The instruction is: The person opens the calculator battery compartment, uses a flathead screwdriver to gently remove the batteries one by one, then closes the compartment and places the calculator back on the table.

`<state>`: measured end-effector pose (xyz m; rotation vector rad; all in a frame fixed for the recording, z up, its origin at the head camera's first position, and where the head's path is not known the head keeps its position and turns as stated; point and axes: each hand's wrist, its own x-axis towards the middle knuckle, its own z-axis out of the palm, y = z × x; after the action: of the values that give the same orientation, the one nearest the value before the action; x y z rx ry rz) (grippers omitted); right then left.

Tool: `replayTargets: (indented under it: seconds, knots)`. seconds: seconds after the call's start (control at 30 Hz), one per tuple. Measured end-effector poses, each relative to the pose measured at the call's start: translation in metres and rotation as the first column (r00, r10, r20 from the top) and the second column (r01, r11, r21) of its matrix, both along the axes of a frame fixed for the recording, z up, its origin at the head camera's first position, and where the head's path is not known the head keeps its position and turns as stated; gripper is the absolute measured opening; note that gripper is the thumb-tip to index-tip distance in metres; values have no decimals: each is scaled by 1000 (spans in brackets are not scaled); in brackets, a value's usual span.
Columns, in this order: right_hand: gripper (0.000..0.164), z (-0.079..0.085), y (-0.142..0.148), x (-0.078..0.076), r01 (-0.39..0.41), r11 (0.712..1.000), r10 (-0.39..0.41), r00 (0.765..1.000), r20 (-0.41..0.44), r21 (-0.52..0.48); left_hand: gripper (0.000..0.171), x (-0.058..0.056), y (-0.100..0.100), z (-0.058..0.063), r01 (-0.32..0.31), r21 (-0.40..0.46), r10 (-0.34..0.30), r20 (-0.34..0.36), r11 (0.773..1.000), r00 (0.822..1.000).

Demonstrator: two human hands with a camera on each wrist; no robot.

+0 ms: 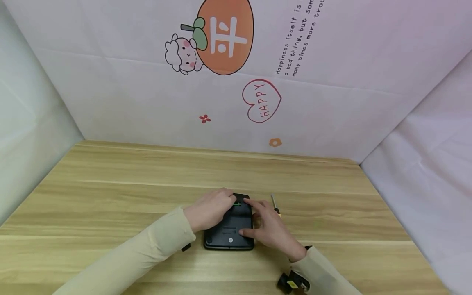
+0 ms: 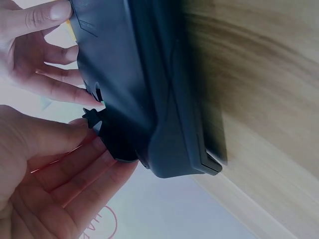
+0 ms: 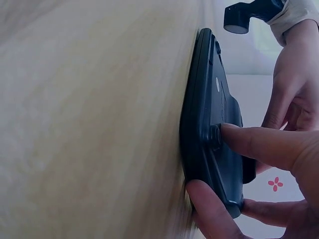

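Observation:
A flat black calculator-like device [image 1: 228, 239] lies on the table with its back up, a small round sticker near its near edge. Green shows in an opening [image 1: 237, 204] at its far end. My left hand [image 1: 212, 209] reaches over that end. In the left wrist view its thumb and fingers pinch a small black battery cover [image 2: 117, 142] with a clip tab, right at the device's end. My right hand [image 1: 272, 230] holds the device from the right, thumb on the back. In the right wrist view a finger [image 3: 212, 209] lies along the device's edge.
A screwdriver [image 1: 275, 206] with a thin metal shaft lies just right of the device, beyond my right hand. Wood-grain table [image 1: 129, 184] surrounds them. A printed white cloth [image 1: 140, 102] hangs behind the table's far edge. A black wrist camera [image 1: 291, 282] sits at my right cuff.

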<state>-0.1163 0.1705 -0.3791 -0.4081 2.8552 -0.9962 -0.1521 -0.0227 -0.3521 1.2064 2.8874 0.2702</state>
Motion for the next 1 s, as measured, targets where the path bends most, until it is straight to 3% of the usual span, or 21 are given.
replayTargets:
  seconds: [0.43, 0.8, 1.0]
  knots:
    - [76, 1, -1, 0, 16, 1000, -16, 1000, -3, 21, 31, 3, -11, -1, -39, 8, 38, 14, 999, 999]
    - [76, 0, -1, 0, 17, 1000, -16, 1000, -7, 24, 35, 6, -29, -2, -47, 19, 48, -33, 999, 998]
    - [76, 0, -2, 0, 23, 999, -22, 1000, -2, 25, 38, 8, -39, -3, -79, 7, 79, -5, 997, 997]
